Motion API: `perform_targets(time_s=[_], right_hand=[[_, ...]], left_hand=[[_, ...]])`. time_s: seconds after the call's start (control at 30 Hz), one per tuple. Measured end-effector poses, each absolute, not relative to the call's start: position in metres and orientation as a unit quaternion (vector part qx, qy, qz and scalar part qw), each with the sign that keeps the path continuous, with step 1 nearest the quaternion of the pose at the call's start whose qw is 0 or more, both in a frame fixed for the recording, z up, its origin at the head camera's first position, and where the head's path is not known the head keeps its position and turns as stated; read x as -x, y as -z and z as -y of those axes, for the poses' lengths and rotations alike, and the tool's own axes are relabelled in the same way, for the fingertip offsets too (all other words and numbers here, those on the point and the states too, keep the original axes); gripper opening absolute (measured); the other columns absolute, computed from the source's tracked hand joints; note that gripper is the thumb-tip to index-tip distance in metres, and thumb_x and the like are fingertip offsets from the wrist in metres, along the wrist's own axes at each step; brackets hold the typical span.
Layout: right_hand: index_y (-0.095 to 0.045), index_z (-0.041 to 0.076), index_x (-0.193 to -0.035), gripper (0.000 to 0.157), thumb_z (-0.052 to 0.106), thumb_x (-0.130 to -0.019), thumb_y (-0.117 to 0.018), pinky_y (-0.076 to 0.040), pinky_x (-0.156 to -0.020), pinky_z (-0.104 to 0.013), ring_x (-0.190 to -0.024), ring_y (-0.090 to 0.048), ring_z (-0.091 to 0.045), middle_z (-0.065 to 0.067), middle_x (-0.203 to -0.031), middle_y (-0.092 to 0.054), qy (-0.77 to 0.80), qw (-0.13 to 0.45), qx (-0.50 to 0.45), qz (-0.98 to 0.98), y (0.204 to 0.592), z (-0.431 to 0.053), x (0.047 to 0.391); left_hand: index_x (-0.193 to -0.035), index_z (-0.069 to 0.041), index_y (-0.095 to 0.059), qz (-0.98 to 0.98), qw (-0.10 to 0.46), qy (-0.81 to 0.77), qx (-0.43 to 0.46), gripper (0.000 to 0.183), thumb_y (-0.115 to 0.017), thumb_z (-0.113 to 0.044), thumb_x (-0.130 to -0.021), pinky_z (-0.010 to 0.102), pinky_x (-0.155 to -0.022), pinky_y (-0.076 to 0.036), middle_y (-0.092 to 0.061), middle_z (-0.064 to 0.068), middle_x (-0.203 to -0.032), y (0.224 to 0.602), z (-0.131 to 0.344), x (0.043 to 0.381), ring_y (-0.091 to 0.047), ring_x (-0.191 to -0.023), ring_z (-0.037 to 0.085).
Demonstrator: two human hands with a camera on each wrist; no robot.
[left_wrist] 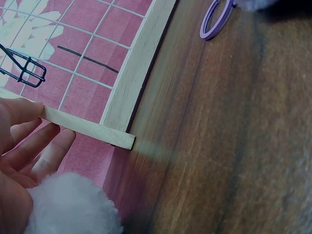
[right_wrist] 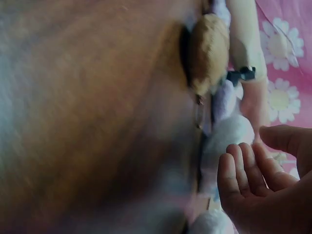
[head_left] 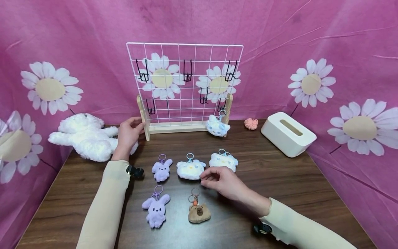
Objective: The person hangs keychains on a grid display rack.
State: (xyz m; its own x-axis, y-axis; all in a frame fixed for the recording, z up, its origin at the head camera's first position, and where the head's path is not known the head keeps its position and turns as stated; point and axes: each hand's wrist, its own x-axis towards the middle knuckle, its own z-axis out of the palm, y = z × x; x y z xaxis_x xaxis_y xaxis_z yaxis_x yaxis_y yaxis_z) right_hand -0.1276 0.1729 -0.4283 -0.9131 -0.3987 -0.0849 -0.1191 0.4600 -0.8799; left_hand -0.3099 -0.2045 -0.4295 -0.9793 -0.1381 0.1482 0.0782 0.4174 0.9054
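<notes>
My left hand (head_left: 128, 136) grips the left wooden post (head_left: 143, 119) of a white wire grid rack, thumb on one side and fingers on the other in the left wrist view. Over the table, my right hand (head_left: 225, 182) hovers with relaxed, slightly bent fingers and nothing in them. Its fingertips are right by a white plush keychain (head_left: 190, 169); a second white plush keychain (head_left: 222, 160) lies just beyond the hand. Another white plush keychain (head_left: 217, 126) hangs at the rack's lower right. Nearer me lie two purple bunny keychains (head_left: 162, 172) and a brown capybara keychain (head_left: 199, 213).
Several black hooks (head_left: 187, 76) sit on the grid. Left of the rack lies a fluffy white plush toy (head_left: 90, 136), partly behind my left hand. A pink pom-pom-like thing (head_left: 251, 123) and a white tissue box (head_left: 284, 140) stand at the back right.
</notes>
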Motion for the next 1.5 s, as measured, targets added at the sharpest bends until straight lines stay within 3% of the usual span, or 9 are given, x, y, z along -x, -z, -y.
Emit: perform_targets(time_s=[0.23, 0.47, 0.8, 1.07, 1.3, 1.5], right_hand=[[-0.084, 0.004, -0.111, 0.016, 0.012, -0.096, -0.086, -0.062, -0.075, -0.015, -0.085, -0.071, -0.002, 0.000, -0.095, -0.082, 0.464, 0.132, 0.155, -0.862, 0.438, -0.162, 0.119], [-0.084, 0.010, -0.102, 0.010, 0.013, -0.094, -0.089, -0.058, -0.071, -0.015, -0.078, -0.065, 0.004, 0.006, -0.087, -0.078, 0.419, 0.101, 0.156, -0.889, 0.446, -0.152, 0.114], [-0.082, 0.021, -0.098, 0.018, 0.033, -0.091, -0.093, -0.053, -0.065, -0.018, -0.077, -0.060, 0.003, 0.014, -0.085, -0.070, 0.358, 0.031, 0.199, -0.912, 0.493, -0.153, 0.124], [-0.080, 0.029, -0.096, 0.020, 0.038, -0.087, -0.095, -0.052, -0.067, -0.017, -0.075, -0.058, 0.005, 0.020, -0.081, -0.066, 0.311, 0.049, 0.189, -0.930, 0.505, -0.152, 0.133], [-0.076, 0.027, -0.091, 0.021, 0.033, -0.085, -0.095, -0.050, -0.066, -0.018, -0.075, -0.057, 0.002, 0.017, -0.080, -0.065, 0.310, 0.049, 0.202, -0.928, 0.492, -0.152, 0.132], [-0.071, 0.027, -0.089, 0.025, 0.031, -0.084, -0.095, -0.047, -0.063, -0.020, -0.075, -0.055, 0.001, 0.015, -0.081, -0.064, 0.312, 0.048, 0.213, -0.924, 0.492, -0.153, 0.130]], left_hand=[[-0.147, 0.001, -0.070, 0.831, 0.101, 0.546, -0.018, 0.040, -0.072, -0.018, -0.111, 0.007, -0.081, -0.065, -0.075, 0.027, -0.136, 0.429, 0.204, 0.310, -0.077, -0.097, 0.012], [-0.145, 0.002, -0.071, 0.829, 0.104, 0.549, -0.020, 0.039, -0.072, -0.016, -0.111, 0.007, -0.080, -0.065, -0.075, 0.028, -0.135, 0.430, 0.202, 0.310, -0.074, -0.092, 0.006], [-0.146, 0.000, -0.071, 0.836, 0.104, 0.539, -0.020, 0.039, -0.072, -0.019, -0.111, 0.005, -0.078, -0.064, -0.076, 0.027, -0.135, 0.430, 0.203, 0.310, -0.072, -0.089, 0.001], [-0.146, 0.001, -0.071, 0.833, 0.105, 0.543, -0.015, 0.040, -0.072, -0.018, -0.111, 0.006, -0.079, -0.065, -0.076, 0.028, -0.135, 0.430, 0.203, 0.311, -0.078, -0.097, 0.015], [-0.146, 0.002, -0.070, 0.834, 0.102, 0.542, -0.016, 0.040, -0.071, -0.017, -0.112, 0.004, -0.077, -0.064, -0.075, 0.028, -0.136, 0.429, 0.203, 0.309, -0.071, -0.088, 0.000], [-0.145, 0.002, -0.071, 0.833, 0.105, 0.543, -0.017, 0.039, -0.071, -0.017, -0.111, 0.005, -0.078, -0.064, -0.075, 0.028, -0.134, 0.430, 0.202, 0.308, -0.072, -0.090, 0.003]])
